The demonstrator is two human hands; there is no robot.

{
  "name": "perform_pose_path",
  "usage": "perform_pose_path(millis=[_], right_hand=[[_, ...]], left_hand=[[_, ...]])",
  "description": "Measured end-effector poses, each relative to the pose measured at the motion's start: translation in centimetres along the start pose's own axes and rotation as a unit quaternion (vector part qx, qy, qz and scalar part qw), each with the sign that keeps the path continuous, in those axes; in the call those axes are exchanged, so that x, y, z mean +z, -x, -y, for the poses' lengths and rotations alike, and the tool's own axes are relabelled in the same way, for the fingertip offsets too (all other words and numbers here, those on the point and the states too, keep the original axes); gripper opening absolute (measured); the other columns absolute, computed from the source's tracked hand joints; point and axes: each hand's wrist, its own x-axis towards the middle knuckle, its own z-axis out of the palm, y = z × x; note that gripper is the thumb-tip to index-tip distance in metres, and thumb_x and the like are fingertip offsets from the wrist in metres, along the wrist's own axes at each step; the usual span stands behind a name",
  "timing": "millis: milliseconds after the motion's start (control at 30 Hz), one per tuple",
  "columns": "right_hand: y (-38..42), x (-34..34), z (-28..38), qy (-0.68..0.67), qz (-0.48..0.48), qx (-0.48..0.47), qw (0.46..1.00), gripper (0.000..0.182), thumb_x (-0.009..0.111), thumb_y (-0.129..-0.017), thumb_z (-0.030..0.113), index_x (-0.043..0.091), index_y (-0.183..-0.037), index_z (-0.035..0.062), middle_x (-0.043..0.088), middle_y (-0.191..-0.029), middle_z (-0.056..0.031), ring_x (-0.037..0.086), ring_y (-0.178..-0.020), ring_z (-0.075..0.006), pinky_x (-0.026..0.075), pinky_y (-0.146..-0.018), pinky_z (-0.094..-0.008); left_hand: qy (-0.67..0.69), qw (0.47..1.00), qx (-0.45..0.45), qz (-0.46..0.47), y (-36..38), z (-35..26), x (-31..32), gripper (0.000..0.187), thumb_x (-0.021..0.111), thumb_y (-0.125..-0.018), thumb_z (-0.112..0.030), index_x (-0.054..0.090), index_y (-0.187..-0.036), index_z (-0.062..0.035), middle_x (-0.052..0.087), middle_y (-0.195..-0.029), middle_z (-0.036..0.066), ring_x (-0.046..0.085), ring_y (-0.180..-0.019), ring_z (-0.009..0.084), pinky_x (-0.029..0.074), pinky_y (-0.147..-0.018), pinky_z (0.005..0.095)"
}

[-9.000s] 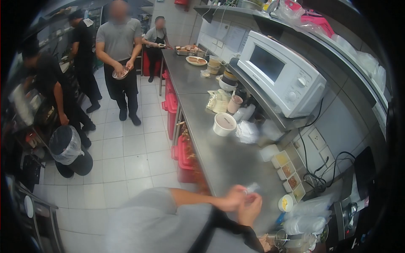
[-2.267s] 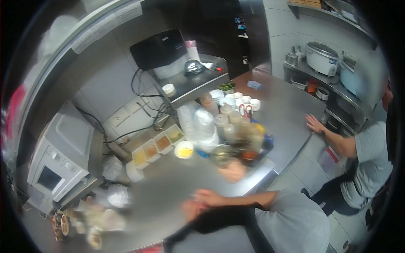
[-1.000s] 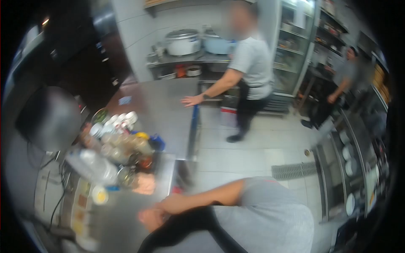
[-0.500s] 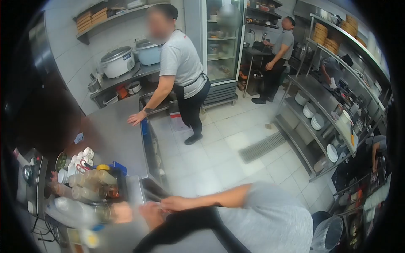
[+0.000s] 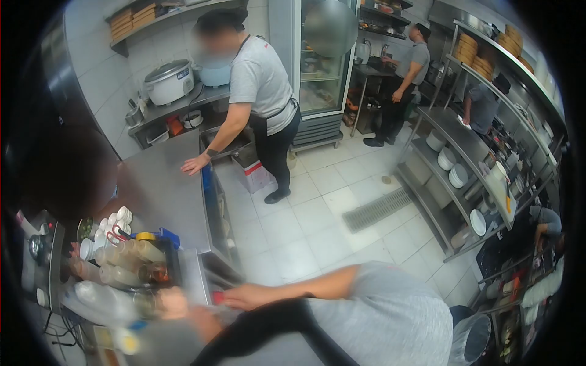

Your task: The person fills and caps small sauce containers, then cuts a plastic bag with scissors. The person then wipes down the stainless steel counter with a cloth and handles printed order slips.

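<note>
My right hand reaches leftward from a grey sleeve across the lower middle of the head view. Its fingers are closed on a small red object, too little of it showing to name. My left hand is blurred just below and left of it, partly behind a black strap, so its fingers cannot be read. Close by is the steel counter. Left of my hands, several squeeze bottles stand in a dark tray beside stacked white cups and a yellow tape roll.
A co-worker leans one hand on the counter's far end. Rice cookers sit behind, left of a glass-door fridge. Steel shelving with bowls stands at right. A floor drain grate and bin are also in view.
My hands have moved apart, and the red object now shows at my right fingertips. The co-worker at the counter has lowered their head. Another person behind the shelving stands more in view.
</note>
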Motion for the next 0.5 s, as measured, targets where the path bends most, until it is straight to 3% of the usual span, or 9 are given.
perform_pose_path(millis=[33,67,100,200,267,367,500], right_hand=[[0.1,-0.4,0.5,-0.014,-0.018,-0.006,1.000,0.023,0.045,-0.096,0.026,0.055,-0.094,0.0052,0.058,-0.078,-0.0135,0.056,-0.070,-0.0278,0.045,-0.066,-0.0362],[0.1,-0.6,0.7,-0.028,-0.036,-0.013,0.999,0.023,0.045,-0.096,0.026,0.055,-0.093,0.0050,0.058,-0.077,-0.0141,0.055,-0.069,-0.0285,0.045,-0.065,-0.0362],[0.1,-0.6,0.6,-0.029,-0.054,-0.031,0.998,0.022,0.047,-0.094,0.025,0.054,-0.089,0.0047,0.058,-0.073,-0.0126,0.056,-0.066,-0.0276,0.045,-0.063,-0.0363],[0.3,-0.3,0.0,-0.037,-0.071,-0.054,0.995,0.021,0.052,-0.090,0.023,0.054,-0.080,0.0044,0.057,-0.065,-0.0092,0.058,-0.061,-0.0245,0.044,-0.058,-0.0354],[0.3,-0.1,-0.4,-0.051,-0.031,-0.032,0.998,0.020,0.055,-0.089,0.022,0.054,-0.080,0.0048,0.058,-0.064,-0.0087,0.058,-0.061,-0.0219,0.044,-0.057,-0.0336],[0.3,-0.3,0.5,-0.064,-0.017,-0.040,0.997,0.018,0.058,-0.088,0.021,0.055,-0.079,0.0049,0.058,-0.065,-0.0073,0.057,-0.060,-0.0185,0.043,-0.056,-0.0320],[0.1,-0.1,-0.4,-0.062,0.015,-0.046,0.997,0.019,0.056,-0.090,0.021,0.053,-0.081,0.0050,0.056,-0.067,-0.0055,0.054,-0.061,-0.0154,0.042,-0.058,-0.0304]], left_hand=[[0.189,0.936,-0.270,0.120,3.1,2.7,-0.5,0.028,0.063,-0.073,-0.023,0.053,-0.093,-0.0061,0.052,-0.096,0.010,0.054,-0.087,0.0240,0.044,-0.076,0.0396],[0.287,0.774,-0.545,0.147,5.5,5.1,-1.2,0.030,0.062,-0.077,-0.023,0.053,-0.098,-0.0043,0.053,-0.097,0.010,0.055,-0.083,0.0217,0.047,-0.070,0.0351],[0.279,0.719,-0.634,0.066,8.7,6.7,-1.9,0.033,0.058,-0.081,-0.023,0.049,-0.106,-0.0030,0.053,-0.097,0.011,0.057,-0.081,0.0226,0.049,-0.068,0.0346],[0.133,0.848,-0.457,-0.234,16.0,9.5,-6.1,0.044,0.046,-0.093,-0.023,0.035,-0.128,0.0007,0.055,-0.097,0.017,0.060,-0.074,0.0252,0.053,-0.063,0.0333],[0.022,0.892,-0.441,-0.096,9.8,5.1,-14.4,0.046,0.047,-0.093,-0.042,0.044,-0.107,0.0019,0.051,-0.092,0.018,0.054,-0.078,0.0242,0.050,-0.071,0.0397],[0.065,0.796,-0.515,-0.311,9.6,5.4,-17.0,0.043,0.040,-0.097,-0.037,0.047,-0.101,0.0046,0.052,-0.088,0.017,0.055,-0.078,0.0251,0.050,-0.066,0.0375],[-0.003,0.764,-0.538,-0.356,13.4,6.8,-18.4,0.037,0.045,-0.096,-0.030,0.047,-0.105,0.0052,0.053,-0.092,0.018,0.055,-0.077,0.0257,0.051,-0.066,0.0371]])
